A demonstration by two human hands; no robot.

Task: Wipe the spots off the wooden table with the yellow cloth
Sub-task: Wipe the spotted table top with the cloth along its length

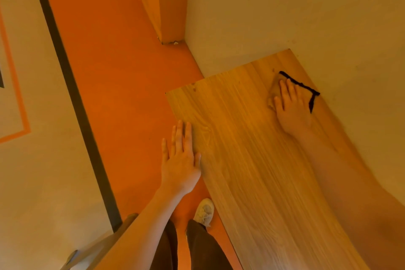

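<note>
Yellow cloth [272, 92] lay under our flat right hand [292, 105] on the worktop [252, 171]; our left hand [180, 160] rested spread at its edge.

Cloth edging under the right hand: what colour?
Black trim along the yellow cloth, which the right hand presses flat on the wooden table. Head view.

A wooden table [252, 160] runs away from the viewer, its far end and right side pushed against a pale wall [285, 17], so nothing can pass there. The right hand [291, 107] lies flat on a yellow cloth [274, 92] near the far right corner, its forearm lying along the right side. The broad middle of the tabletop is bare wood. The left hand [179, 160], fingers straight, sits at the table's left edge, above open orange floor [120, 72].
</note>
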